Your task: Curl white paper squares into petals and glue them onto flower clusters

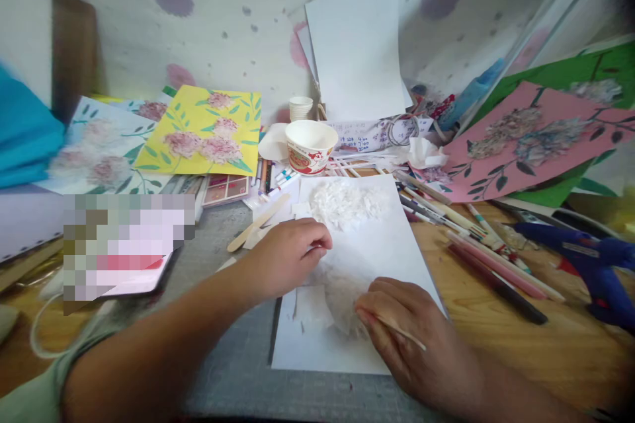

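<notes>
A white sheet of paper (414, 258) lies on a grey cutting mat (223, 357). On its upper part sits a fluffy clump of white crumpled paper bits (342, 203). My left hand (292, 254) is over the sheet just below that clump, fingers curled in a pinch; whatever they hold is hidden. My right hand (417, 330) is closed around a thin pale stick (403, 332), low on the sheet's right side. Between the hands is a thin, greyish, see-through piece (342, 304), its edges blurred. Small scraps lie to its left.
A paper bowl (311, 145) stands behind the sheet. A wooden craft stick (258, 221) lies left. At right are pens (501, 271) and a blue glue gun (580, 251). Flower pictures on yellow (243, 122) and pink card (466, 165) flank the space. A pixelated device (133, 244) lies left.
</notes>
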{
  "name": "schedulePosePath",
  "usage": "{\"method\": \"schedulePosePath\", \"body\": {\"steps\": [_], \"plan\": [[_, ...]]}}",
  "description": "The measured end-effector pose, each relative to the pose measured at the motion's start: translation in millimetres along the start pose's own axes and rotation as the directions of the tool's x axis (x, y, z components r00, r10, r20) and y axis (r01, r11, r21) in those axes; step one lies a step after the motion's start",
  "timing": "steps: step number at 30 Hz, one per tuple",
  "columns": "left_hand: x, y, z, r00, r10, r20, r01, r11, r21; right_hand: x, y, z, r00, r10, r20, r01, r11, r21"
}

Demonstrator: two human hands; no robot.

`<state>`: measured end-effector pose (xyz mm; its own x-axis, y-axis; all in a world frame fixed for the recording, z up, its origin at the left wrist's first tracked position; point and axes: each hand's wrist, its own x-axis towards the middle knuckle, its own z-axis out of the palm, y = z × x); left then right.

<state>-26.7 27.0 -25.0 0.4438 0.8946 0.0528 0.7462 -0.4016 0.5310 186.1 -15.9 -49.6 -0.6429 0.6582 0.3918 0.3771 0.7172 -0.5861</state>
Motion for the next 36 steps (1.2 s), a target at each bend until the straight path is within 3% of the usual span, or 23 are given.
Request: {"method": "schedulePosePath", "body": {"steps": [3,5,9,13,18,22,25,30,36], "plan": [[0.8,-4.1,-1.0,0.999,0.003,0.055,-0.005,0.999,0.047,-5.2,8.5,-0.4,0.988,0.128,-0.09,-0.107,0.971,0.214],[0.2,-5.1,-1.8,0.994,0.052,0.095,-0.059,0.996,0.071,-10.3,14.7,-2.7,0.956,0.26,-0.138,-0.19,0.903,0.387],[-3.4,-2.3,-2.1,0.974,0.142,0.175,-0.151,0.988,0.038,-20.1,21.2,-6.2,0.82,0.545,-0.174,-0.244,0.609,0.755],[-5.1,1.5,-1.8,0.951,0.177,0.254,-0.188,0.982,0.022,-24.5,21.6,-5.9,0.772,0.614,-0.162,-0.242,0.52,0.819],[-6.1,-1.3,-12.6,0.926,0.142,0.35,-0.172,0.984,0.054,-26.1,23.2,-5.0,0.77,0.625,-0.127,-0.245,0.473,0.846],[-8.8,-8.9,-29.4,0.9,0.111,0.422,-0.161,0.983,0.086,-30.9,24.1,-6.9,0.814,0.575,-0.087,-0.264,0.499,0.825],[-9.1,-11.8,-35.4,0.923,0.071,0.379,-0.13,0.983,0.132,-34.5,22.4,-8.3,0.882,0.467,-0.067,-0.263,0.605,0.752],[-7.0,-4.6,-26.3,0.954,0.153,0.257,-0.182,0.979,0.095,-33.7,18.5,-9.7,0.93,0.361,-0.059,-0.248,0.741,0.624],[-7.9,4.4,-11.2,0.918,0.24,0.316,-0.265,0.964,0.038,-26.8,11.7,-13.8,0.955,0.286,-0.074,-0.232,0.88,0.414]]}}
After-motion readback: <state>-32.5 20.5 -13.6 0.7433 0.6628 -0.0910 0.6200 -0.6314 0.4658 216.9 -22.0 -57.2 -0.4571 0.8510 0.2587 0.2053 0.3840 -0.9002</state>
